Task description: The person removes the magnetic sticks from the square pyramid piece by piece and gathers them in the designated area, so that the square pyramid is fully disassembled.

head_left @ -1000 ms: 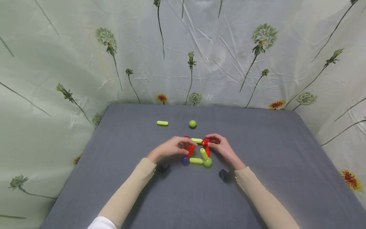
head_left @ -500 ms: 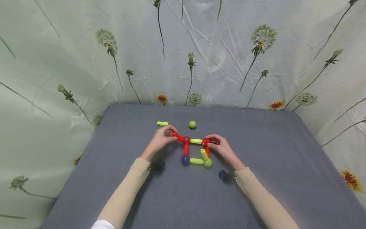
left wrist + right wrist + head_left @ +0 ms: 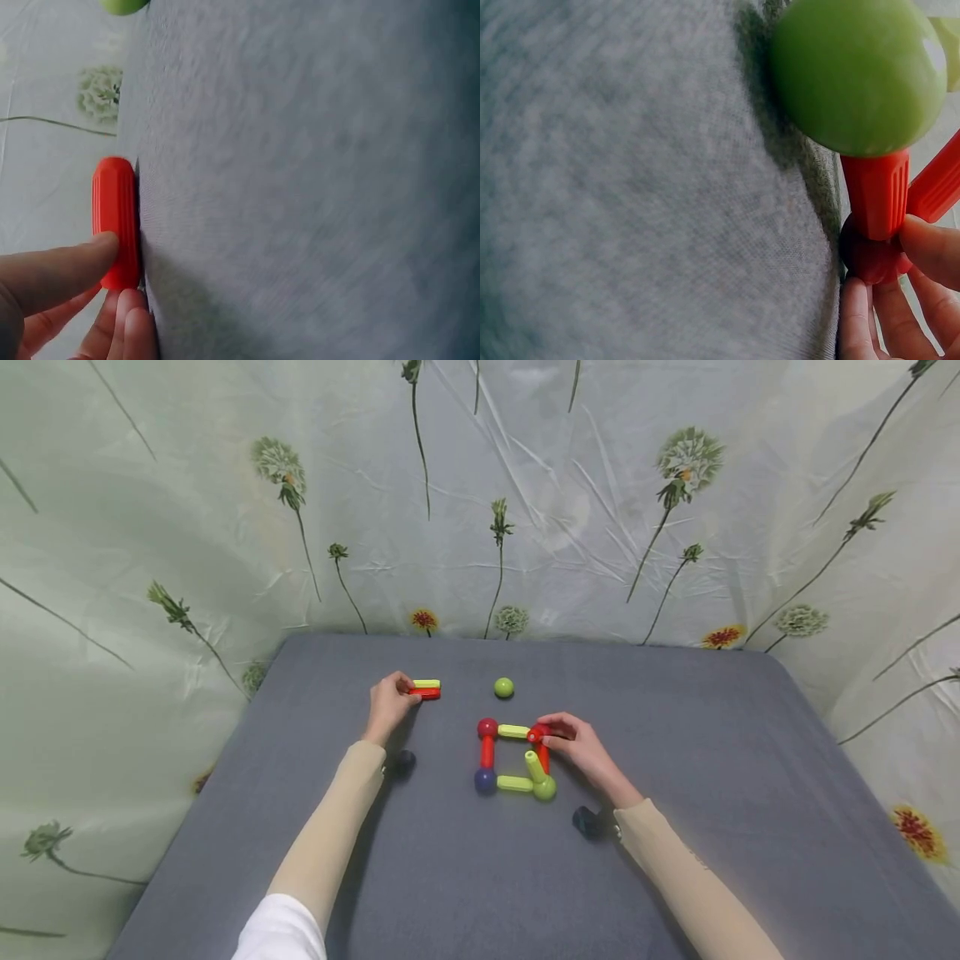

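With thumb and fingers my left hand (image 3: pixel 390 702) pinches a red building rod (image 3: pixel 114 199) low over the cloth. In the head view it lies alongside a yellow-green rod (image 3: pixel 427 682). My right hand (image 3: pixel 587 752) holds the red corner ball (image 3: pixel 870 255) of a four-sided frame, the thumb at its joint with a red side rod (image 3: pixel 876 195). A second red rod (image 3: pixel 939 176) slants up from that corner. The other corners are a dark red ball (image 3: pixel 487 728), a blue ball (image 3: pixel 486 780) and a green ball (image 3: pixel 544 788), which bears a raised yellow-green rod (image 3: pixel 536 766).
A loose green ball (image 3: pixel 504 687) lies behind the frame on the grey cloth-covered table (image 3: pixel 480 877). A flower-printed curtain (image 3: pixel 585 527) hangs along the back and sides. Dark wrist cameras sit under both wrists, the right camera (image 3: pixel 587 822) near the cloth.
My left hand has pulled the red rod away from the dark red ball and carried it back and left, beside the yellow-green rod. My right hand keeps its hold on the corner.
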The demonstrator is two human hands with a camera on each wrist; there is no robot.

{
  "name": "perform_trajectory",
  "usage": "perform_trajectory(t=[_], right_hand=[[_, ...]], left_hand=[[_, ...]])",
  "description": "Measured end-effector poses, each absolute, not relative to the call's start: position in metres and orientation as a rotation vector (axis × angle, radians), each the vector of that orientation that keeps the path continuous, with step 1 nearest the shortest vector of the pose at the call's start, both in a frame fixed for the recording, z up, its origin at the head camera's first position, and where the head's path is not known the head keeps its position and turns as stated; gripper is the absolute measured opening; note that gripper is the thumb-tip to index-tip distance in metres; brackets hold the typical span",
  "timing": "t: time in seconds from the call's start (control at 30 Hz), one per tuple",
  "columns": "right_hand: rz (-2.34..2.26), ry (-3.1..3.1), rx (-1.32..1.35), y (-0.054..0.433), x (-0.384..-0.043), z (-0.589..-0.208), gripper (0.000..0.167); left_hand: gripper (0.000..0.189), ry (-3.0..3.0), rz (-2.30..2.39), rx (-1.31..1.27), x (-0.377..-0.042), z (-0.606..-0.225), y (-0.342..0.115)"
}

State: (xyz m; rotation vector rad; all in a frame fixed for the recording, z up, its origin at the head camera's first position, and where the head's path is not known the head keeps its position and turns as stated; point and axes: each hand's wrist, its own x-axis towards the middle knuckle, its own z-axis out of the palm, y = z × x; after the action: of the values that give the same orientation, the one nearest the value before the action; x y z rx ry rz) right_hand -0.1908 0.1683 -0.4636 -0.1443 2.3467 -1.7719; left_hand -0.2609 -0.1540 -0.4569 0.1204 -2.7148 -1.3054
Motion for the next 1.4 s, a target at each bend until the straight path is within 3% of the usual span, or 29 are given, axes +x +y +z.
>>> perform_trajectory(t=[0.27,0.47,0.73,0.87,1.2,1.4], right_hand=[[-1.785,2.336,-0.153,0.168,-0.191,-0.463,0.032],[-1.792,2.340,-0.177,0.169,-0.190,-0.460,0.032],[-1.852,2.300,-0.265,0.170,-0.194,-0.464,0.034],[-1.820,2.327,-0.231,0.169,-0.195,-0.464,0.034],[-1.759,2.350,-0.162,0.169,-0.192,-0.461,0.033],[-1.748,2.360,-0.160,0.170,-0.190,-0.461,0.033]], left_hand=[[0.021,-2.611,-1.351,-0.097,-0.249,-0.445,-0.139],[0.020,-2.609,-1.692,-0.468,-0.219,-0.430,-0.079],[0.019,-2.748,-1.673,-0.689,-0.201,-0.431,-0.026],[0.008,-2.743,-1.639,-0.645,-0.205,-0.434,-0.030],[0.017,-2.522,-2.053,-0.354,-0.215,-0.438,-0.082],[0.019,-2.509,-1.943,-0.036,-0.223,-0.443,-0.131]])
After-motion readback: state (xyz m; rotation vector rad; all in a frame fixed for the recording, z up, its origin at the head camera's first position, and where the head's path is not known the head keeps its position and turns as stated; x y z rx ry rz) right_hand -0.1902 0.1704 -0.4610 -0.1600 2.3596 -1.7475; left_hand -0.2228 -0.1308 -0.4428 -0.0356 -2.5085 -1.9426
